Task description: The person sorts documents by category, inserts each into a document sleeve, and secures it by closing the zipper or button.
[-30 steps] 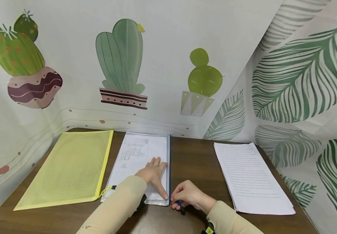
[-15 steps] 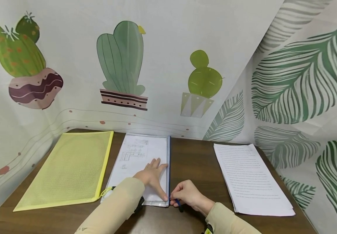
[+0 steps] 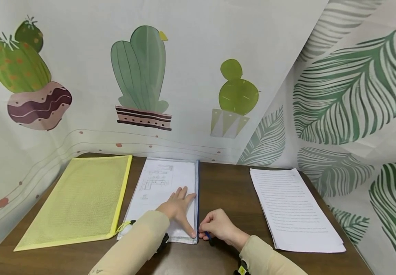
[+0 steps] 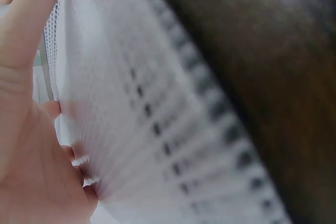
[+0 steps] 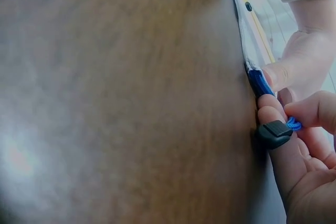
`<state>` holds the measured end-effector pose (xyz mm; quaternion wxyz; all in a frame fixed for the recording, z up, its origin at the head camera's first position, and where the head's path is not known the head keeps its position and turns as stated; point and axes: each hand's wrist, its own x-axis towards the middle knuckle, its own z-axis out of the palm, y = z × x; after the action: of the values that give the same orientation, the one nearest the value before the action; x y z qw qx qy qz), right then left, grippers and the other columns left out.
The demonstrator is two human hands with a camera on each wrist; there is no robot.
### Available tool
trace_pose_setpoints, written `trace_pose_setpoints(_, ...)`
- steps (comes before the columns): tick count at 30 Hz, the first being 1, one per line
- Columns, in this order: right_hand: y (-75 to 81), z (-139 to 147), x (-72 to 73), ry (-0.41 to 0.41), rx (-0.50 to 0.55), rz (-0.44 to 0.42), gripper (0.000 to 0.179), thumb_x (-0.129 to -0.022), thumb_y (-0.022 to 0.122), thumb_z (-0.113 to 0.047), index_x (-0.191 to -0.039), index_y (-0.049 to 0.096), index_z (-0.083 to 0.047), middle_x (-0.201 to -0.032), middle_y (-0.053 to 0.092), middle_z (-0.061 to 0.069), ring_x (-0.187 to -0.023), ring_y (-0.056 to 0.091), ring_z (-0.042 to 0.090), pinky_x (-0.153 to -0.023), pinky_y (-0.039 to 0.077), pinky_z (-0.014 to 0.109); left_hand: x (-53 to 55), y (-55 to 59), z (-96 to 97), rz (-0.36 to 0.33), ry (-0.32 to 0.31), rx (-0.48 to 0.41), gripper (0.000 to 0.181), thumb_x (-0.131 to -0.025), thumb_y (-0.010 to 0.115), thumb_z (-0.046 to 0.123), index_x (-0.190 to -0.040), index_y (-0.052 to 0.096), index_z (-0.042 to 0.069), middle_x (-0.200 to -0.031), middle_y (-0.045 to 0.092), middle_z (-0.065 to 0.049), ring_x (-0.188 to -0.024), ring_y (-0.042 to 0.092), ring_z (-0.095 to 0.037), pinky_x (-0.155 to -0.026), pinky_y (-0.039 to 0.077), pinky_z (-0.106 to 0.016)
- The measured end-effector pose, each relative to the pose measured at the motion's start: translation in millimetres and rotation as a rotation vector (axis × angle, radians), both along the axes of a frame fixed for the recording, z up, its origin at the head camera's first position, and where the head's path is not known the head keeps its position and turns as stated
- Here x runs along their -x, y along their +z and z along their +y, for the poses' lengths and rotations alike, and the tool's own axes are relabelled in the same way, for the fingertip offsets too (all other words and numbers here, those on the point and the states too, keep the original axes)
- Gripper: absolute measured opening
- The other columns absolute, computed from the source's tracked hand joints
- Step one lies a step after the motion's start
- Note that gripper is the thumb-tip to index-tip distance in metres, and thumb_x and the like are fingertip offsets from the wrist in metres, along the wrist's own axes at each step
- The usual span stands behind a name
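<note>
A clear mesh zip pouch [image 3: 149, 210] with a blue zipper along its right edge lies on the table, with white printed sheets inside. My left hand [image 3: 178, 210] rests on it, fingers spread, its thumb near the lower right corner. Beside that corner my right hand [image 3: 220, 227] pinches the blue cord [image 5: 294, 124] of the zipper pull between thumb and fingers. The pull's black end tab [image 5: 275, 134] sticks out under the fingers. In the right wrist view, the blue zipper end [image 5: 259, 81] sits by the left thumb. The zipper slider itself is hidden.
A yellow mesh pouch [image 3: 77, 198] lies to the left, its yellow cord reaching towards the left sleeve [image 3: 139, 240]. On the right is a stack of printed paper [image 3: 297, 210]. Brown table [image 3: 230, 183] shows between stack and clear pouch. A patterned cloth wall [image 3: 194, 76] rises behind.
The right hand has shifted slightly up and closer to the pouch's corner, still pinching the cord; the black tab has come up with it. The left hand stays in place on the pouch.
</note>
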<state>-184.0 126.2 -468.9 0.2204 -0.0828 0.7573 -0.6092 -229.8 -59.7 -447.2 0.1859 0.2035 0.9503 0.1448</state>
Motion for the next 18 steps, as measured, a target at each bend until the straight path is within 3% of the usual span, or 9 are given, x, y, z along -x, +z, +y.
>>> trace_pose_setpoints(18,0.9,0.2,10.9,0.009,-0.04,0.037,0.01,-0.079,0.065,0.005,-0.08,0.065,0.014,-0.071,0.069,0.015,-0.056,0.065,0.013,-0.056,0.058,0.033,-2.9,1.7,1.1,0.009,0.014,0.005,0.133,-0.041,0.085,0.064,-0.15,0.023,0.02,-0.158,0.007,-0.018,-0.146,0.005,-0.036,-0.119,0.013,-0.047)
